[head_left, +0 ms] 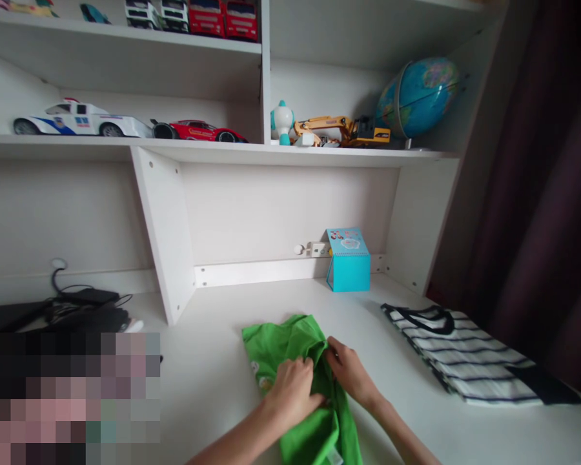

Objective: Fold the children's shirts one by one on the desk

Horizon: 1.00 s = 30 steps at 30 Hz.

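Observation:
A green shirt (290,345) lies crumpled on the white desk (213,381), near its front edge. My left hand (293,391) rests on top of the cloth with its fingers curled into the fabric. My right hand (351,371) is beside it on the right, its fingers pinching a fold of the same green shirt. The two hands nearly touch at the shirt's middle. Part of the shirt hangs toward me below the hands.
A folded black-and-white striped shirt (465,355) lies at the desk's right. A turquoise box (349,261) stands against the back wall. Black cables and a device (82,307) sit at left. Shelves above hold toy cars (80,119), an excavator (343,131) and a globe (419,97). A dark curtain (547,194) hangs at right.

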Motion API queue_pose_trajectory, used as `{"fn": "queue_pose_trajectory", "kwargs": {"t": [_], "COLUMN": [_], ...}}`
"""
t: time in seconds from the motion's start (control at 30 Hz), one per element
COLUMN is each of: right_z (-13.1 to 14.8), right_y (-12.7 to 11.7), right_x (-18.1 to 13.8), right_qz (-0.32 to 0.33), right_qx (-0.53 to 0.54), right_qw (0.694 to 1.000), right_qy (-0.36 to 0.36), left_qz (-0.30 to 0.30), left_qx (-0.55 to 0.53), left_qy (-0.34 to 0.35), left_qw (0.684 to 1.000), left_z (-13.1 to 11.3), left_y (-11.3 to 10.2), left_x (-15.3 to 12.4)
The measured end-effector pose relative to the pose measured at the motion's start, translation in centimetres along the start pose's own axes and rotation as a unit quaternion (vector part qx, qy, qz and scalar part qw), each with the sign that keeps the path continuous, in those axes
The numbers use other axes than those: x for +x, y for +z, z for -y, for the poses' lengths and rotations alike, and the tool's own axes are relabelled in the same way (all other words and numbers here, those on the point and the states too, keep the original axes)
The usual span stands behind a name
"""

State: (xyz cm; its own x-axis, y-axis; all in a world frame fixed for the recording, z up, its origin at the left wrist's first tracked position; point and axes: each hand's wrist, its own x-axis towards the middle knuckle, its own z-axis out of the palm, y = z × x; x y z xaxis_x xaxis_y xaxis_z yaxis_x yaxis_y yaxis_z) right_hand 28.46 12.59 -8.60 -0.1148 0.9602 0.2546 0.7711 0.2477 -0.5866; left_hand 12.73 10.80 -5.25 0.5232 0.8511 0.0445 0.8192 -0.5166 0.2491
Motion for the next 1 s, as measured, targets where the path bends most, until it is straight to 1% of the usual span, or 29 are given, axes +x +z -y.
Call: {"fn": "queue_pose_trajectory", "kwargs": {"t": [0.1,0.2,0.3,0.43,0.5,0.53,0.6,0.67,0.7,0.73,0.77,0.8,0.87,0.93,0.97,1.0], "right_z": [0.0,-0.1,-0.1,0.6,0.5,0.1,-1.6,-4.2,-5.7,-7.2,-8.7,-10.1,-12.2,-13.5,-13.7,-13.8], "right_y": [-0.8,-1.3,-1.1,-0.3,-0.4,-0.8,-2.2,-3.9,-4.7,-5.4,-6.0,-6.4,-6.9,-7.1,-7.1,-7.2], "right_x": [-0.7,-1.0,-0.9,0.2,1.3,1.9,3.2,4.1,4.3,4.4,4.4,4.4,4.2,4.3,4.4,4.6], "right_qz": [0.025,0.044,0.043,0.015,-0.010,-0.030,-0.084,-0.150,-0.180,-0.208,-0.230,-0.247,-0.262,-0.262,-0.265,-0.270], "right_qx": [0.033,0.043,0.030,0.019,0.034,0.048,0.082,0.120,0.137,0.150,0.160,0.166,0.164,0.139,0.116,0.087], "right_qw": [0.999,0.998,0.998,0.999,0.999,0.998,0.993,0.979,0.969,0.958,0.947,0.939,0.930,0.930,0.931,0.932], "right_qy": [-0.020,-0.017,-0.024,-0.035,-0.024,-0.014,0.020,0.072,0.101,0.129,0.154,0.173,0.201,0.217,0.223,0.227], "left_qz": [-0.016,-0.023,-0.014,0.010,-0.014,-0.043,-0.133,-0.236,-0.279,-0.307,-0.315,-0.303,-0.235,-0.170,-0.164,-0.181], "left_qx": [0.015,0.028,0.046,0.071,0.042,0.012,-0.070,-0.159,-0.200,-0.235,-0.263,-0.276,-0.273,-0.246,-0.213,-0.166], "left_qy": [-0.044,-0.070,-0.045,0.005,0.029,0.029,0.000,-0.069,-0.113,-0.160,-0.205,-0.242,-0.301,-0.331,-0.336,-0.332], "left_qw": [0.999,0.997,0.998,0.997,0.999,0.999,0.989,0.956,0.932,0.908,0.888,0.879,0.883,0.895,0.903,0.911], "left_z": [0.5,1.3,1.3,1.1,2.1,3.1,5.9,9.7,11.9,14.0,16.0,17.7,20.3,21.4,21.3,21.0], "left_y": [0.6,0.4,0.0,-0.5,-1.4,-2.0,-3.7,-5.4,-6.1,-6.5,-6.7,-6.6,-5.7,-4.6,-4.1,-3.7], "left_x": [0.9,1.3,0.8,0.5,0.9,1.1,1.5,1.4,1.2,0.9,0.5,0.1,-0.7,-1.2,-1.3,-1.2]}}
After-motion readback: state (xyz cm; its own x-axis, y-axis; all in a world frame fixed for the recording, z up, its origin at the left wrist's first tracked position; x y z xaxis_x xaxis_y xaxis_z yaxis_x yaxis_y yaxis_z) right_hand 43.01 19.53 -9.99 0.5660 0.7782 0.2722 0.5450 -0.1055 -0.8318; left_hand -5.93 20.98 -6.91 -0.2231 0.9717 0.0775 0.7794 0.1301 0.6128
